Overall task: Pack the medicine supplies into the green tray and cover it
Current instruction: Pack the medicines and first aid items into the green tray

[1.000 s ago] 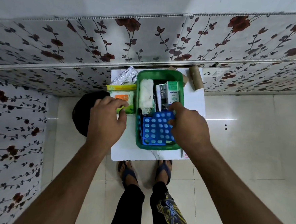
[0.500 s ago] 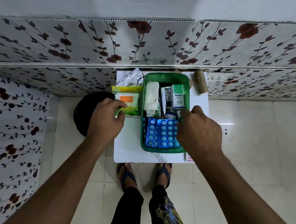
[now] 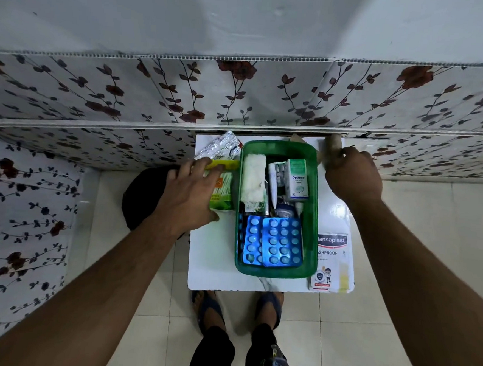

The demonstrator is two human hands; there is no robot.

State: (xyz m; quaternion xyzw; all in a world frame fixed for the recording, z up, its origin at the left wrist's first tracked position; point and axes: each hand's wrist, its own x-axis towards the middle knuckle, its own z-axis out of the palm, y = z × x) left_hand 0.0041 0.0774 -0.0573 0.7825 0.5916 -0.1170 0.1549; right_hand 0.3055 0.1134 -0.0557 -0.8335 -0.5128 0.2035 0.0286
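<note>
The green tray (image 3: 282, 147) stands in the middle of a small white table (image 3: 214, 269). Inside it lie two blue blister packs (image 3: 273, 242), a white gauze roll (image 3: 253, 180) and a white-green Optibex box (image 3: 296, 180). My left hand (image 3: 188, 197) spans a yellow-green cotton bud pack (image 3: 223, 194) left of the tray, fingers on its far edge and thumb at its near edge. At the table's back right corner, my right hand (image 3: 352, 177) is closed around a brown tape roll (image 3: 334, 140), mostly hidden by the fingers.
A Hansaplast plaster pack (image 3: 333, 260) lies on the table right of the tray. Silver blister strips (image 3: 219, 147) sit at the back left. A flowered wall panel rises right behind the table. A black round object (image 3: 140, 195) stands on the floor at the left.
My right hand left the blue blister packs in the tray and moved to the back right onto the brown roll, uncovering the Hansaplast pack. My left hand spread further over the cotton bud pack.
</note>
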